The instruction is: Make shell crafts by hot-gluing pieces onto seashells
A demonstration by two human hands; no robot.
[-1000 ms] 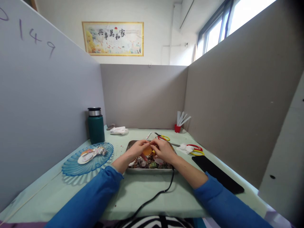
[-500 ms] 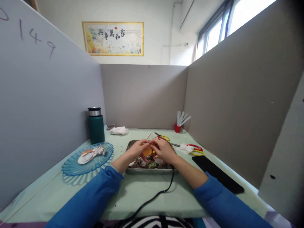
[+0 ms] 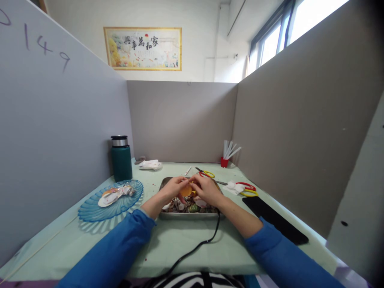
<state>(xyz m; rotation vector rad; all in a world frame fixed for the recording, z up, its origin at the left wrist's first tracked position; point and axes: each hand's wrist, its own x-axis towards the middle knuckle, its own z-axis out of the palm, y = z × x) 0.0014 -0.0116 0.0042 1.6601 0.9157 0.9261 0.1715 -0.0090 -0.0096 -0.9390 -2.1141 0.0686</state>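
My left hand [image 3: 171,188] and my right hand [image 3: 206,189] meet over a metal tray [image 3: 189,215] of mixed seashells. Both pinch an orange shell [image 3: 186,191] held between the fingertips, just above the heap. What the right fingers press against it is too small to make out. A black cord [image 3: 192,251] runs from under my right hand toward my body.
A blue glass dish [image 3: 90,212] with a few shells lies at the left, beside a green flask [image 3: 121,158]. Two scissors [image 3: 207,173] [image 3: 247,189], white tissue, a red cup of sticks [image 3: 224,161] and a black phone [image 3: 274,220] lie right. Partition walls close three sides.
The orange shell and both hands have shifted only very slightly; nothing else has moved.
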